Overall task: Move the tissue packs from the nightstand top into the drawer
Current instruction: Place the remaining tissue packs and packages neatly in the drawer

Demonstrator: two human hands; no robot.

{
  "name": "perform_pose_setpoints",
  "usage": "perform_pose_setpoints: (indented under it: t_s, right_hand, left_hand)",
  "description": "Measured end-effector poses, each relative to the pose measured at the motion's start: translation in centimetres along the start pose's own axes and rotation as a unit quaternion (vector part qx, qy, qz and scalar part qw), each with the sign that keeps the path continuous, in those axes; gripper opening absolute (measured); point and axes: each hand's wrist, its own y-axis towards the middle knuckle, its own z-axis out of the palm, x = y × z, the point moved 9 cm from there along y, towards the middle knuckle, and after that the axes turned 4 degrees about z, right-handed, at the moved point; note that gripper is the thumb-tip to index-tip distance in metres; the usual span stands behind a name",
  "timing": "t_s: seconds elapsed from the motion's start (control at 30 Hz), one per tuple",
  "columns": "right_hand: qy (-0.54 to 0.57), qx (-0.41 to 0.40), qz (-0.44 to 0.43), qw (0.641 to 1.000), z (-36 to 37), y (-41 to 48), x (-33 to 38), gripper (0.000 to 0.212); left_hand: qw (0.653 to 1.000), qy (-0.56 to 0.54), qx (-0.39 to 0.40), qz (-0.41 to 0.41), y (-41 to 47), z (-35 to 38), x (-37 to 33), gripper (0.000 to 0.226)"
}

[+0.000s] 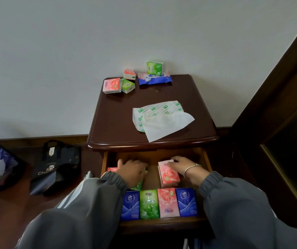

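Plainly, the danger is crowding. The pink rose-printed plastic tissue pack (169, 175) under the right grip (183, 168) sits loose behind the front row of four blue, green and pink packs (149, 203) in the open wooden drawer (104, 164), and a careless shove could topple it or skew that row. On the dark polished nightstand top (119, 119), the large white soft pack with green print (158, 112) has a sheet hanging out, which may snag or tear when lifted. Five smaller packs (128, 85) lie near the wall.

The right grip's fingers curl over the pink pack's far end, holding it. The left grip (133, 169) lies palm down over a green pack (138, 186); whether it pinches or merely presses cannot be told.
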Motion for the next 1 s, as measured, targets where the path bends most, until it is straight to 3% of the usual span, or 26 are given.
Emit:
perform_pose_setpoints:
  t_s: [0.17,0.33,0.43,0.53,0.67,1.0]
  right_hand:
    - [-0.009,0.005,-0.015,1.0,1.8,-0.5,0.2,0.027]
    - [-0.062,-0.001,-0.053,0.997,3.3,-0.9,1.3,0.028]
    - [-0.053,0.049,-0.033,0.997,4.0,-1.4,1.0,0.034]
    - [-0.029,0.03,-0.008,0.999,3.2,-1.7,0.6,0.049]
    - [0.045,0.06,0.042,0.996,4.0,-2.5,0.2,0.03]
    - [-0.102,0.08,0.01,0.991,6.7,-3.5,1.3,0.027]
  left_hand:
    - [0.999,0.023,0.023,0.016,0.2,-0.1,0.9,0.038]
    - [1.0,0.022,0.019,0.0,-0.3,-0.1,1.8,0.04]
    - [0.999,0.023,0.023,0.0,-0.6,-0.1,1.8,0.043]
    - [1.0,0.01,0.013,0.003,-0.9,-0.3,2.3,0.041]
    - [1.0,-0.007,0.02,0.012,-1.3,0.0,3.3,0.041]
    - [0.999,-0.026,0.023,0.033,-1.1,0.6,3.4,0.04]
